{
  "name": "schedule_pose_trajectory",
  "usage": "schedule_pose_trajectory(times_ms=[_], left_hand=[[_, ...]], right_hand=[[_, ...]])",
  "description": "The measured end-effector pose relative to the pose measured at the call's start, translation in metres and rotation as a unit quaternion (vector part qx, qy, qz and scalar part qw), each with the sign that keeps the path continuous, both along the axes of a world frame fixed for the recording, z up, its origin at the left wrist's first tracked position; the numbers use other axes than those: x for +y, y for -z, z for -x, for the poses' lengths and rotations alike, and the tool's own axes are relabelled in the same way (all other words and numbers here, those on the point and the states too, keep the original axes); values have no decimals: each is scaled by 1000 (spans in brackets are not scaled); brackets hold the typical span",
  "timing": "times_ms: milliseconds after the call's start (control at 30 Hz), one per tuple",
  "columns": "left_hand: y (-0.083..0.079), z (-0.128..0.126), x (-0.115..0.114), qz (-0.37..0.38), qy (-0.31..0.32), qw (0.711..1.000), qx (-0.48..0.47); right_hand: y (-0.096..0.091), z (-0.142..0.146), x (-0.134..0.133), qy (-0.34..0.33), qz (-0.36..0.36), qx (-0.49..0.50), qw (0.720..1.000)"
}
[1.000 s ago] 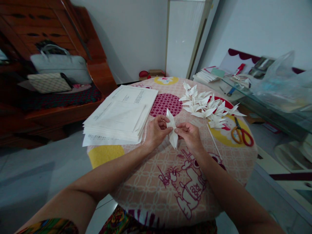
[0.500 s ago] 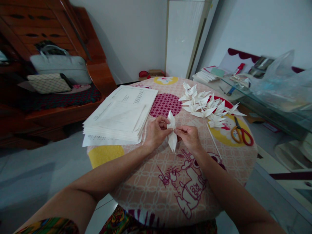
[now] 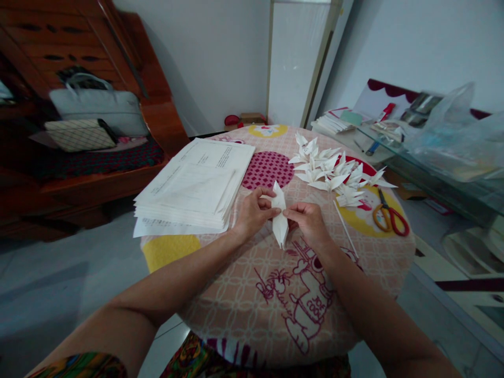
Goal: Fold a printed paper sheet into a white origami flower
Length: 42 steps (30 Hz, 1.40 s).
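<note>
A narrow folded white paper piece (image 3: 279,216), pointed at both ends, is held upright over the middle of the round table (image 3: 244,294). My left hand (image 3: 254,212) pinches its left side and my right hand (image 3: 309,220) pinches its right side, fingers closed on the paper. A thick stack of printed white sheets (image 3: 195,186) lies to the left of my hands. A pile of several finished folded paper shapes (image 3: 333,170) lies beyond my right hand.
Orange-handled scissors (image 3: 388,215) lie at the table's right edge, with a thin white stick (image 3: 346,228) beside my right hand. A glass counter (image 3: 437,157) with a plastic bag stands to the right. A wooden bench (image 3: 98,178) with bags stands to the left.
The paper piece and both hands have shifted very slightly; the pinch on the paper is the same.
</note>
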<state>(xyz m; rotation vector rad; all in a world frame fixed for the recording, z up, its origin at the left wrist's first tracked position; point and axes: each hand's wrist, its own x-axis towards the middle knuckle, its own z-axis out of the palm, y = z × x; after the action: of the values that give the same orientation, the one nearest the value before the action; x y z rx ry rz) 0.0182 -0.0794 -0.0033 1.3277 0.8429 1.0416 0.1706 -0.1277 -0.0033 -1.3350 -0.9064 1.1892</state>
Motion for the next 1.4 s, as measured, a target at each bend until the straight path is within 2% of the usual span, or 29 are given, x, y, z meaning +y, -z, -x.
schedule_pose_trajectory(times_ms=[167, 367, 533, 600, 667, 767, 833, 967, 1100, 1200, 1300, 1400], left_hand=[[-2, 0, -1, 54, 21, 998, -29], [-4, 6, 2, 38, 21, 999, -19], [-2, 4, 5, 33, 46, 997, -46], [-2, 2, 6, -10, 27, 999, -31], [-2, 2, 4, -86, -18, 996, 12], [-5, 2, 0, -205, -66, 971, 108], [-6, 2, -3, -240, -65, 957, 147], [-5, 1, -4, -192, -32, 975, 106], [-3, 0, -1, -92, 10, 996, 6], [-1, 0, 0, -33, 24, 998, -42], [1, 1, 3, -12, 12, 999, -52], [2, 1, 6, 0, -11, 999, -35]], right_hand=[[0, 0, 0, 64, -32, 4, 997], [0, -2, 0, -7, -18, 33, 999], [0, 1, 2, 53, -50, 23, 997], [2, 1, 4, 81, -76, 9, 994], [5, 0, 5, 102, -105, -11, 989], [7, -1, 5, 96, -149, -64, 982], [7, 0, 2, 83, -179, -102, 975], [6, 2, -3, 51, -255, -189, 947], [3, 1, -5, 46, -339, -324, 882], [1, 2, -6, 39, -362, -389, 846], [-1, 5, -7, 34, -362, -422, 831], [-2, 7, -8, 28, -357, -427, 830]])
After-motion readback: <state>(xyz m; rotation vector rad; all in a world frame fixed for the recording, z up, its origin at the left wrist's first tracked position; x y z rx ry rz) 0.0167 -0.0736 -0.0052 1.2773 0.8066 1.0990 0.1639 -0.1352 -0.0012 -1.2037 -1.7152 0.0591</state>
